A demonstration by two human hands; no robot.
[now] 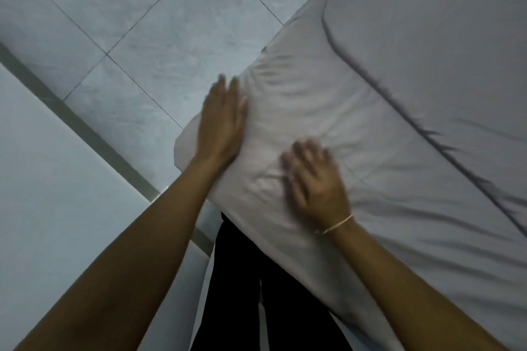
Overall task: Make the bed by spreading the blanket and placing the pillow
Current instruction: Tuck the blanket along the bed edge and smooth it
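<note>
While both hands lie flat, the person smooths a creased pale grey fabric pillow (288, 122).
Left hand (221, 125) should steady the edge; right hand (316, 179), fingers spread, sweeps wrinkles outward.

Bare tiled floor (159, 37) flanks bed (427, 94).

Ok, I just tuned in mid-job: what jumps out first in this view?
Two bare hands pressing flat on a white pillow at the bed's near corner: the left hand along its outer edge, the right hand, blurred, on its wrinkled top. Beyond it, toward the right, the grey blanket lies spread over the bed. Pale floor tiles fill the upper left.
</note>
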